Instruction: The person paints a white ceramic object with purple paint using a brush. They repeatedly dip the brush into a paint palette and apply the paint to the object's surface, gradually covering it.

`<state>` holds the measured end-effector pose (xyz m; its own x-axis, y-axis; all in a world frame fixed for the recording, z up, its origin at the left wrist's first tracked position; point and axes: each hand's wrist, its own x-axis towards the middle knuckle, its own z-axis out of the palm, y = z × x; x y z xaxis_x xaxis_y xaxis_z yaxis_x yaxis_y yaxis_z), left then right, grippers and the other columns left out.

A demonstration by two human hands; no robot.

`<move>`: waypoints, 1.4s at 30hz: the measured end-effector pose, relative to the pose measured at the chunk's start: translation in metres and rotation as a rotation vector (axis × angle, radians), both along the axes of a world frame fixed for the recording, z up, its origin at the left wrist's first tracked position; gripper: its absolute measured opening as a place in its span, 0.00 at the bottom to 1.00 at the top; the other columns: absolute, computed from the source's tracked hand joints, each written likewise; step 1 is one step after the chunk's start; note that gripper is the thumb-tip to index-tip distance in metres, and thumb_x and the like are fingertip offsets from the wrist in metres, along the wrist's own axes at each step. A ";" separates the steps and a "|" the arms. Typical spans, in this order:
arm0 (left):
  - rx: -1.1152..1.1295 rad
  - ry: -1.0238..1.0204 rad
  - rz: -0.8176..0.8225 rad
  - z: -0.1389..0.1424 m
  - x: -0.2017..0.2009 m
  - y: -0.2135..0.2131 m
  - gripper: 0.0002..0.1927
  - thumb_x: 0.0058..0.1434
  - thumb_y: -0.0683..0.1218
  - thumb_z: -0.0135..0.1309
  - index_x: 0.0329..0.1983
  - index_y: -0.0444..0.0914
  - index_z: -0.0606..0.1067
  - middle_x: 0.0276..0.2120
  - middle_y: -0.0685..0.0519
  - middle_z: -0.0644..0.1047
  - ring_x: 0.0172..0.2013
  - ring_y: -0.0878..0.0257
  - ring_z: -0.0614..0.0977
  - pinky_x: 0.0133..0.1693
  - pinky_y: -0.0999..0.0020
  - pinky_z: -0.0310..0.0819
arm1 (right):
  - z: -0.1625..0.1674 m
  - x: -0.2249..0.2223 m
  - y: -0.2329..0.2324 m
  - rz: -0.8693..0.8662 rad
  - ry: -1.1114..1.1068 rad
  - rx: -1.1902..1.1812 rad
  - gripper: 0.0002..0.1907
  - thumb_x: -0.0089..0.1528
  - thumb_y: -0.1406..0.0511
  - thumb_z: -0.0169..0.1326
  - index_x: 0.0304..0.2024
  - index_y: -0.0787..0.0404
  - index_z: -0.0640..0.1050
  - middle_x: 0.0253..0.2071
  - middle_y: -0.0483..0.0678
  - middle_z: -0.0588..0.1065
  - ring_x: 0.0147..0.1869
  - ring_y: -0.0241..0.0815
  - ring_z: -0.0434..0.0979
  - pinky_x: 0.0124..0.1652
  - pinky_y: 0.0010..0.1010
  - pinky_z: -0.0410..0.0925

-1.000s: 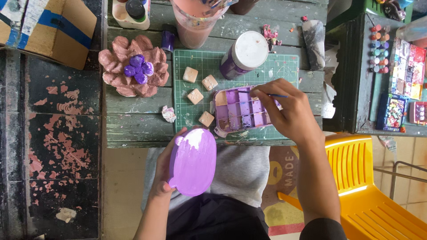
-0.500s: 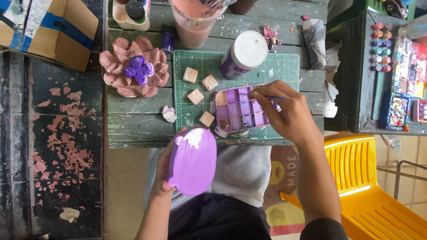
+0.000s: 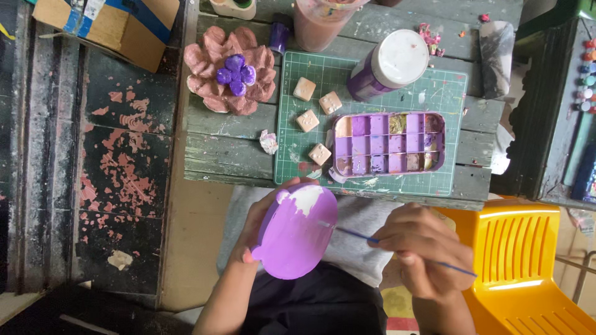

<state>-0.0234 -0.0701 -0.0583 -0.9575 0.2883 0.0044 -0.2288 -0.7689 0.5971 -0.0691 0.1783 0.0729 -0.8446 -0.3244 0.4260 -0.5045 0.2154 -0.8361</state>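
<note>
Painting a purple oval piece over the lap, below the tabletop.

The left hand (image 3: 257, 226) grips the purple oval piece (image 3: 297, 231) by its left edge, low centre of the frame; a white unpainted patch shows at its top. The right hand (image 3: 425, 248) is closed around a thin blue paintbrush (image 3: 397, 248), its tip touching the piece's upper right. Above, on the green cutting mat (image 3: 372, 80), lie a paint palette tray (image 3: 388, 142) with purple wells, four small tan cubes (image 3: 308, 121) and a white-lidded purple paint jar (image 3: 388, 65). A pink flower-shaped piece (image 3: 231, 71) with a purple centre sits upper left; a yellow chair (image 3: 528, 260) lower right.
</note>
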 end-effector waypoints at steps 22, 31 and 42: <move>0.012 0.053 -0.008 0.012 0.002 0.000 0.70 0.39 0.77 0.70 0.74 0.31 0.59 0.71 0.32 0.61 0.73 0.42 0.66 0.74 0.40 0.61 | 0.026 0.009 -0.005 0.115 0.179 0.236 0.03 0.63 0.71 0.55 0.39 0.66 0.75 0.36 0.51 0.79 0.41 0.49 0.82 0.43 0.40 0.75; 0.032 0.046 -0.021 0.014 0.003 0.000 0.69 0.39 0.77 0.69 0.74 0.31 0.60 0.70 0.30 0.62 0.71 0.40 0.68 0.72 0.39 0.63 | 0.003 0.014 0.010 0.062 -0.190 -0.014 0.07 0.65 0.70 0.52 0.41 0.69 0.78 0.37 0.54 0.80 0.44 0.48 0.81 0.47 0.40 0.74; 0.145 0.029 -0.058 0.018 0.004 0.002 0.69 0.37 0.76 0.71 0.75 0.34 0.60 0.71 0.30 0.61 0.68 0.41 0.72 0.68 0.43 0.67 | -0.033 0.003 0.031 0.160 -0.436 -0.260 0.05 0.64 0.74 0.53 0.42 0.71 0.78 0.38 0.60 0.79 0.45 0.51 0.80 0.46 0.40 0.73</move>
<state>-0.0195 -0.0686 -0.0401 -0.9383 0.3371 0.0775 -0.2593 -0.8337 0.4876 -0.0666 0.2096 0.0400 -0.9097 -0.3944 0.1299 -0.1078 -0.0779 -0.9911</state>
